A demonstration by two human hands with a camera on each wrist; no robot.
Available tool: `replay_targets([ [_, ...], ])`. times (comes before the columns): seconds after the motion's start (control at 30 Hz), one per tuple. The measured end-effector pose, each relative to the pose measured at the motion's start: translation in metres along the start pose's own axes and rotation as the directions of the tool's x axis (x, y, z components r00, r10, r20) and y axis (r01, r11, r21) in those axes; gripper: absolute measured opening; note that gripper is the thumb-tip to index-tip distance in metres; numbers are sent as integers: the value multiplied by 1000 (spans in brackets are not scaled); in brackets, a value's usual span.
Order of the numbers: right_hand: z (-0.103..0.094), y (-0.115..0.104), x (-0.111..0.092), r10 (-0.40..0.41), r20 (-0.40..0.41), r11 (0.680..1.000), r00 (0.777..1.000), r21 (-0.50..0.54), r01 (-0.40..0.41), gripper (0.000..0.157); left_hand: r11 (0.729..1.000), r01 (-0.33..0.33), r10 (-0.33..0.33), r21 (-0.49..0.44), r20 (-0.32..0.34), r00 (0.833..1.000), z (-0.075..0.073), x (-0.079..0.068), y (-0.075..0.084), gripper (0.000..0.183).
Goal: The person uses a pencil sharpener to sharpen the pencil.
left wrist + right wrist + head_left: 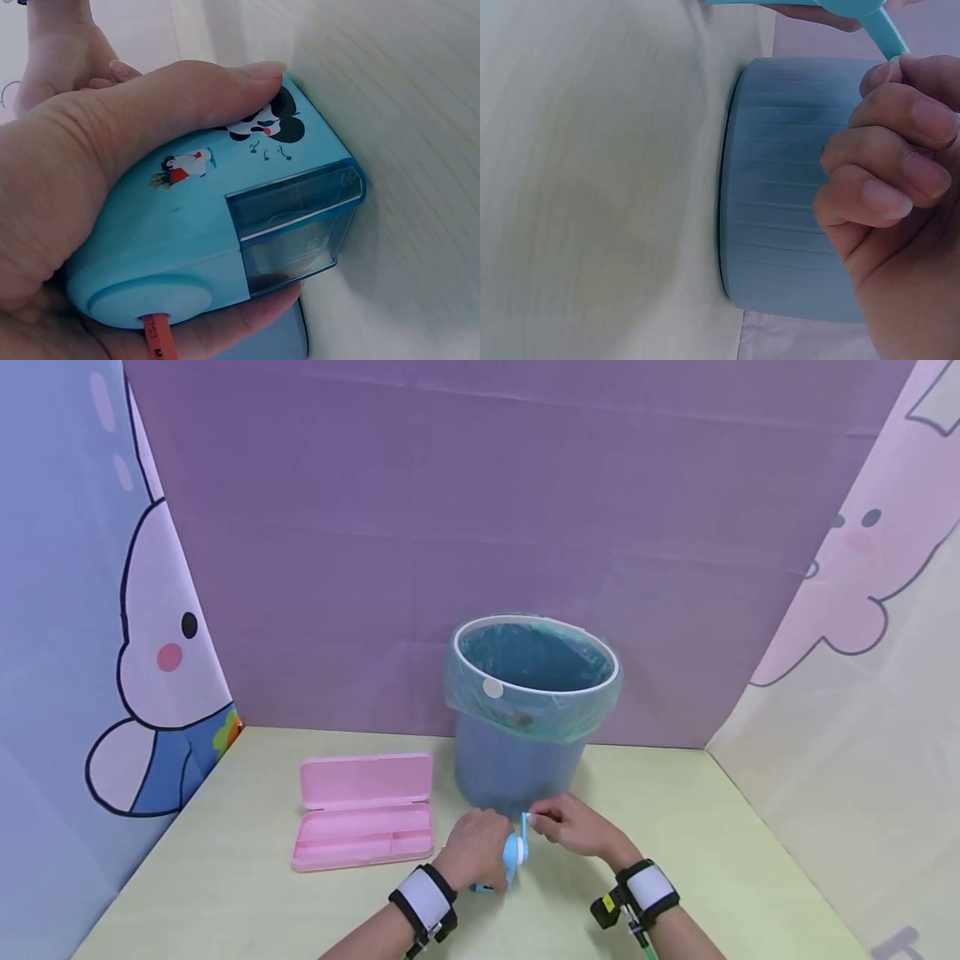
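My left hand [478, 847] grips a light-blue crank pencil sharpener [195, 225] low over the table, thumb along its printed top. A red pencil [159, 337] pokes out of the round opening at one end, its far part out of frame in the left wrist view. The sharpener's see-through shavings drawer [300, 232] faces the tabletop side. With thumb and forefinger, my right hand [576, 825] pinches the end of the sharpener's crank handle [885, 34]; the other fingers are curled in. In the head view the crank points up, away from me.
Just beyond the hands stands a blue trash bin [513, 760] lined with a green bag [536, 714]. To the left, a pink pencil case [367, 779] lies with its lid raised. A purple backdrop [510, 527] closes off the table's [720, 860] rear.
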State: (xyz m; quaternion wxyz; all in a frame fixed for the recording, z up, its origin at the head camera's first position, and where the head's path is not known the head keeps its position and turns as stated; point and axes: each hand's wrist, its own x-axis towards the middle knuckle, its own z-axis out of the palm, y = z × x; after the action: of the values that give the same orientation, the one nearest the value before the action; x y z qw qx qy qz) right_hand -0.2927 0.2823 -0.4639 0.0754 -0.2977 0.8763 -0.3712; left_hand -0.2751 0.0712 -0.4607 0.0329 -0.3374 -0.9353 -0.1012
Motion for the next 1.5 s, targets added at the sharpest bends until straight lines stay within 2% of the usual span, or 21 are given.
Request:
replay_targets([
  [0.17, 3, -2, 3, 25, -18, 1000, 1000, -13, -25, 32, 1000, 4, -4, 15, -8, 1000, 1, 1, -1, 45],
  [0.33, 5, 6, 2, 34, 12, 999, 999, 9, -34, 36, 1000, -5, 5, 12, -6, 1000, 2, -1, 0, 44],
  [0.43, 9, 10, 4, 17, 16, 999, 1000, -39, -16, 35, 1000, 4, -4, 13, -11, 1000, 2, -2, 0, 44],
  [0.57, 21, 19, 3, 12, 73, 996, 997, -84, -6, 26, 1000, -11, 11, 16, -13, 1000, 3, -2, 1, 43],
  [0.67, 29, 24, 0, 17, 126, 998, 992, -66, -9, 25, 1000, -17, 17, 8, -1, 1000, 4, -3, 2, 41],
  [0.73, 32, 25, 0, 19, 123, 998, 992, -57, -11, 25, 1000, -9, 9, -1, -1, 1000, 4, -3, 1, 42],
  [0.9, 31, 22, 3, 31, 99, 997, 995, -73, -24, 26, 1000, 3, -3, -6, -16, 1000, 1, -2, -1, 43],
  [1.17, 31, 20, 4, 71, 134, 995, 988, -74, -62, 26, 1000, 4, -4, -13, 5, 1000, 0, -1, -1, 42],
  [1.5, 35, 11, -3, 100, 138, 990, 985, -113, -84, 27, 1000, -5, 5, -26, 14, 1000, 1, 1, -3, 41],
])
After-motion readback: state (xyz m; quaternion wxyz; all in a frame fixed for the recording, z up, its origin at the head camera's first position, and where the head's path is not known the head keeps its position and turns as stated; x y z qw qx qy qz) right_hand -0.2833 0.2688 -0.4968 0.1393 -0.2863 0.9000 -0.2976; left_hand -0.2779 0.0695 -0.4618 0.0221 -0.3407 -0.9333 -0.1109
